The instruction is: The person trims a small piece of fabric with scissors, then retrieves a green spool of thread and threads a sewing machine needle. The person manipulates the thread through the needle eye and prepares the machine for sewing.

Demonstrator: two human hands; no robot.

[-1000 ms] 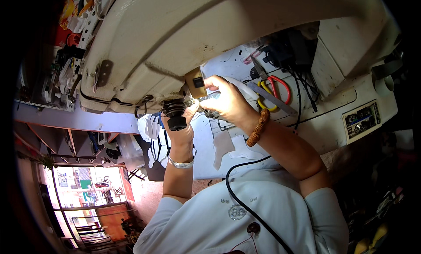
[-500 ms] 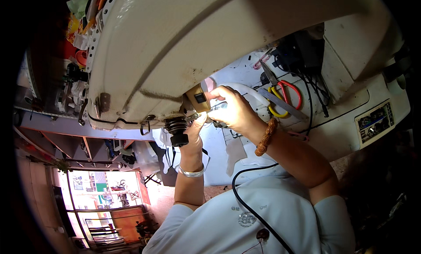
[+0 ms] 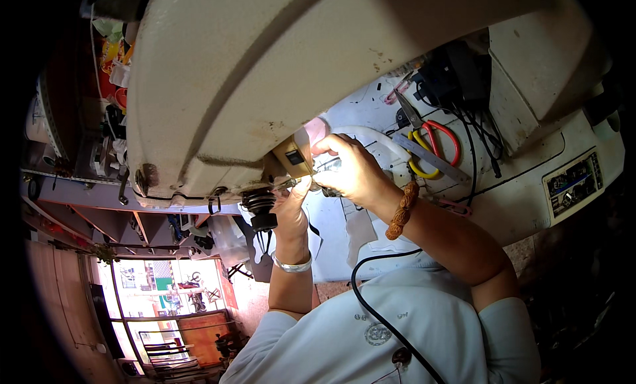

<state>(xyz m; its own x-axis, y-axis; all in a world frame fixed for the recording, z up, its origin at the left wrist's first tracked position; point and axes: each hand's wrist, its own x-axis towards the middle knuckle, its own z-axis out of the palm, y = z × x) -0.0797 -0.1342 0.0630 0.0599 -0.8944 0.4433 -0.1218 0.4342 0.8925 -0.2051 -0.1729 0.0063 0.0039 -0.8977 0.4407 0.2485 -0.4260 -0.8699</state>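
The large cream sewing machine head [image 3: 218,92] fills the upper part of the view. Under its left end, beside a brass-coloured plate [image 3: 292,157], both my hands meet. My left hand [image 3: 290,210] reaches up with thumb and fingers closed near a small metal part. From the right, my right hand [image 3: 354,174] comes in with thumb and index finger bent toward the same spot, their tips nearly touching my left thumb. Whatever is pinched there is too small and glare-washed to name. A dark spring tension knob [image 3: 258,210] sticks out just left of my left hand.
Scissors [image 3: 434,145] with red and yellow handles lie on the pale table [image 3: 331,251], a grey strip [image 3: 430,159] across them. Black cables [image 3: 480,142] hang near the machine's column. Fabric scraps [image 3: 360,235] lie by my right forearm. Shelves [image 3: 119,219] stand at left.
The whole view has shifted slightly, with the machine's left end and knob a little further left and lower. Both hands keep almost the same pose at the same spot.
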